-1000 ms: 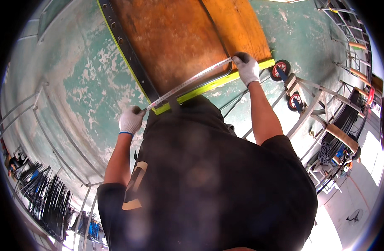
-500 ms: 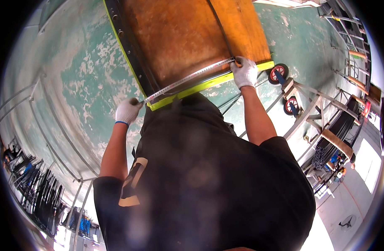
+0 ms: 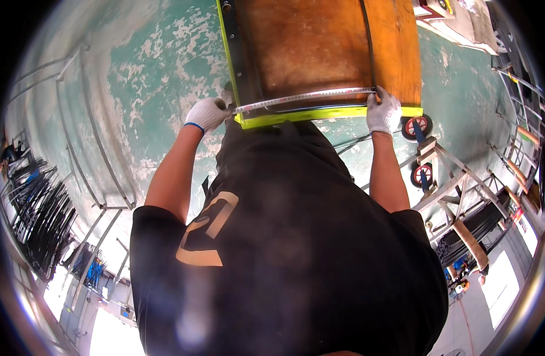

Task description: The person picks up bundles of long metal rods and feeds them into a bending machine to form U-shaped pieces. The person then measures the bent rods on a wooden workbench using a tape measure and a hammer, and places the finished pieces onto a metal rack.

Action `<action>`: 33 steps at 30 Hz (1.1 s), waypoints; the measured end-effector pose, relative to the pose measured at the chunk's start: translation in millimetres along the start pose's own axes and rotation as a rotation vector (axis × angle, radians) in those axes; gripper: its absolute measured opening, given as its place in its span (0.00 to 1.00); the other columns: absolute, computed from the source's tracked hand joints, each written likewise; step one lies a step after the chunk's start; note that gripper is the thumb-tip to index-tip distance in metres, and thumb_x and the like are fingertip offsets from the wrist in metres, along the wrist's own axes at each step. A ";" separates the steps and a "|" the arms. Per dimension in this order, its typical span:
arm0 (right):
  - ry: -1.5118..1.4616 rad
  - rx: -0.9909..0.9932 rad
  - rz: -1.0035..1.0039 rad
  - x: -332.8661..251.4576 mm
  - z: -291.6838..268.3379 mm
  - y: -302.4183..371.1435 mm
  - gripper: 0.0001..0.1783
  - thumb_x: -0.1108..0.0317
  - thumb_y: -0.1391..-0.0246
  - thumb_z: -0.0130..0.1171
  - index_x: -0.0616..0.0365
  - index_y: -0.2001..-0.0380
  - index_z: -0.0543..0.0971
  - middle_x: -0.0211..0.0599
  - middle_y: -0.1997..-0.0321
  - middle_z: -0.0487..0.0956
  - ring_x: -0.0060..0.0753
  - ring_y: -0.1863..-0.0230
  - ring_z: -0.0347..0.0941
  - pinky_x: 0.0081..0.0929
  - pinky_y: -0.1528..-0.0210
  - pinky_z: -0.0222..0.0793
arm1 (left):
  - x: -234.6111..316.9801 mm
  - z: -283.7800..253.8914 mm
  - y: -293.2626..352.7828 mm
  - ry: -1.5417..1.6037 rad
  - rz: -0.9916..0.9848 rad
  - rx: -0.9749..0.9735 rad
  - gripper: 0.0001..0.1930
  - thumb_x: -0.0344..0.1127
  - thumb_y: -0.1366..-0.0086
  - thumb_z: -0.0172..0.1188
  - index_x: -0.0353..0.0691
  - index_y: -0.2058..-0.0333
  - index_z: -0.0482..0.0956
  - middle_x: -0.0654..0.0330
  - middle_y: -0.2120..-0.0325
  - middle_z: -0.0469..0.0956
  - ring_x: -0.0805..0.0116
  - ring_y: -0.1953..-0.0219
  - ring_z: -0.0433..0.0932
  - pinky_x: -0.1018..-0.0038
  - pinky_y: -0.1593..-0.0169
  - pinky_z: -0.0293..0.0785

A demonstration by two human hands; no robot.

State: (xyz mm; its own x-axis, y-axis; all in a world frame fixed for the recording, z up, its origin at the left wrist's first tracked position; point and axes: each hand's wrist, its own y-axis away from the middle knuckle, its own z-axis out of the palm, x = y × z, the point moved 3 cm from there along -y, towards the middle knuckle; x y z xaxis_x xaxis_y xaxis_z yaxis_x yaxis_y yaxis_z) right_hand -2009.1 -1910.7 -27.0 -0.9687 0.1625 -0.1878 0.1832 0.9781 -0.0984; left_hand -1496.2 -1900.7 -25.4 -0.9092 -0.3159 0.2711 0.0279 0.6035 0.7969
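A tape measure (image 3: 311, 95) is stretched across the near end of a wooden-topped table (image 3: 308, 47). My left hand (image 3: 208, 114), in a white knit glove, pinches the tape's end at the table's left corner. In the same kind of glove, my right hand (image 3: 384, 111) grips the tape near a black strip (image 3: 369, 44) that runs lengthwise over the wood. Most of the tape's case is hidden by that hand. A yellow-green edge strip (image 3: 320, 114) borders the table's near side, and a dark metal rail (image 3: 246, 59) with holes lies along its left.
To the right stands a metal frame cart (image 3: 447, 172) with red-hubbed black wheels (image 3: 416, 127). Metal tube racks (image 3: 76, 142) are on the left, with bundled black rods (image 3: 38, 219) behind. The floor (image 3: 159, 65) is worn green paint.
My view has turned, so the table sits farther right and straighter. Both hands still hold the tape across the same end; it stays taut.
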 end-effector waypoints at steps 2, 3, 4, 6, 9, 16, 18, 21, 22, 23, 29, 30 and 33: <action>0.041 0.008 -0.026 -3.6 -1.3 -0.8 0.18 0.57 0.41 0.66 0.53 0.51 0.89 0.45 0.58 0.86 0.53 0.51 0.81 0.48 0.45 0.76 | 1.0 -2.6 -2.8 -0.039 0.020 -0.027 0.24 0.55 0.40 0.67 0.40 0.57 0.90 0.46 0.63 0.88 0.46 0.57 0.87 0.58 0.50 0.81; 0.070 -0.003 -0.032 -5.6 -2.4 -0.8 0.18 0.58 0.41 0.66 0.53 0.50 0.88 0.46 0.58 0.86 0.54 0.51 0.81 0.49 0.45 0.76 | 1.6 -3.6 -3.8 -0.059 0.029 -0.040 0.23 0.54 0.40 0.67 0.40 0.58 0.90 0.46 0.63 0.88 0.46 0.58 0.87 0.58 0.50 0.81; 0.100 -0.014 -0.036 -7.0 -3.3 -0.3 0.19 0.58 0.41 0.66 0.52 0.49 0.88 0.46 0.58 0.86 0.54 0.51 0.81 0.50 0.45 0.76 | 1.5 -4.0 -4.9 -0.034 0.025 -0.055 0.22 0.53 0.42 0.67 0.40 0.58 0.90 0.46 0.63 0.88 0.47 0.59 0.87 0.59 0.51 0.82; 0.118 -0.024 -0.041 -10.4 -3.5 1.2 0.19 0.59 0.40 0.65 0.52 0.48 0.87 0.48 0.59 0.85 0.55 0.52 0.80 0.51 0.46 0.76 | -0.1 -4.1 -7.9 -0.033 0.030 -0.078 0.23 0.52 0.42 0.68 0.40 0.58 0.90 0.46 0.63 0.88 0.48 0.59 0.87 0.60 0.51 0.82; 0.098 -0.020 -0.055 -13.6 -1.4 2.3 0.20 0.61 0.39 0.64 0.52 0.46 0.87 0.49 0.59 0.85 0.56 0.53 0.80 0.51 0.47 0.76 | -3.4 -2.9 -11.8 -0.031 0.036 -0.094 0.23 0.52 0.43 0.68 0.40 0.57 0.90 0.47 0.63 0.88 0.49 0.59 0.87 0.61 0.51 0.82; 0.151 0.003 -0.095 -12.4 3.4 4.0 0.20 0.62 0.40 0.63 0.55 0.46 0.86 0.49 0.57 0.85 0.55 0.53 0.80 0.49 0.47 0.76 | -4.7 -8.9 -18.4 -0.031 0.040 -0.144 0.22 0.50 0.43 0.68 0.40 0.56 0.91 0.47 0.63 0.88 0.50 0.59 0.87 0.62 0.50 0.82; 0.156 0.037 -0.101 -11.5 5.3 6.1 0.21 0.62 0.41 0.63 0.55 0.46 0.86 0.48 0.56 0.85 0.54 0.53 0.80 0.49 0.47 0.76 | -8.4 -7.9 -21.9 -0.025 0.056 -0.136 0.22 0.50 0.43 0.68 0.40 0.56 0.91 0.46 0.63 0.88 0.50 0.59 0.87 0.62 0.50 0.82; 0.153 0.076 -0.094 -8.8 10.5 9.8 0.21 0.62 0.40 0.63 0.56 0.46 0.86 0.49 0.54 0.85 0.54 0.52 0.80 0.49 0.47 0.76 | -10.7 -5.9 -25.9 -0.019 0.066 -0.143 0.22 0.50 0.43 0.68 0.40 0.57 0.91 0.46 0.63 0.88 0.50 0.60 0.87 0.62 0.51 0.82; 0.148 0.078 -0.083 -9.2 11.3 10.5 0.21 0.62 0.40 0.63 0.56 0.45 0.86 0.49 0.53 0.85 0.55 0.51 0.79 0.49 0.46 0.76 | -9.2 -7.2 -25.5 -0.020 0.069 -0.150 0.22 0.50 0.43 0.69 0.40 0.56 0.91 0.46 0.63 0.88 0.50 0.60 0.87 0.62 0.52 0.81; 0.144 0.080 -0.073 -9.3 11.3 11.2 0.21 0.62 0.40 0.62 0.56 0.45 0.86 0.50 0.52 0.85 0.56 0.51 0.79 0.50 0.46 0.76 | -7.7 -8.3 -24.6 -0.016 0.067 -0.152 0.22 0.49 0.43 0.69 0.40 0.57 0.91 0.46 0.63 0.88 0.50 0.60 0.86 0.62 0.52 0.81; 0.188 0.028 0.012 -25.7 2.7 23.6 0.25 0.62 0.39 0.62 0.57 0.40 0.84 0.52 0.44 0.82 0.57 0.44 0.77 0.51 0.40 0.73 | -7.4 -8.0 -25.4 -0.010 0.065 -0.146 0.21 0.49 0.43 0.70 0.39 0.58 0.91 0.47 0.64 0.88 0.51 0.61 0.86 0.62 0.53 0.82; 0.179 0.016 0.016 -25.0 2.7 23.5 0.26 0.61 0.38 0.61 0.57 0.39 0.83 0.53 0.43 0.81 0.58 0.43 0.76 0.51 0.39 0.73 | -8.2 -6.7 -26.2 -0.005 0.070 -0.137 0.21 0.50 0.43 0.70 0.40 0.59 0.91 0.48 0.65 0.88 0.51 0.62 0.87 0.62 0.54 0.82; 0.152 -0.027 0.041 -23.1 2.9 27.4 0.29 0.60 0.37 0.61 0.58 0.34 0.79 0.55 0.39 0.79 0.59 0.40 0.74 0.52 0.35 0.70 | -14.4 1.4 -24.7 0.008 0.051 -0.134 0.20 0.51 0.43 0.71 0.42 0.59 0.91 0.50 0.68 0.88 0.54 0.65 0.87 0.63 0.56 0.82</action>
State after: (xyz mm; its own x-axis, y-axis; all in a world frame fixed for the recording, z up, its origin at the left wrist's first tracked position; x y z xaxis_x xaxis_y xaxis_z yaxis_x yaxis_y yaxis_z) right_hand -1981.1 -1888.0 -28.3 -0.9751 0.2180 -0.0412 0.2204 0.9731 -0.0672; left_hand -1484.4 -1910.1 -49.8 -0.9020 -0.2930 0.3170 0.1297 0.5164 0.8465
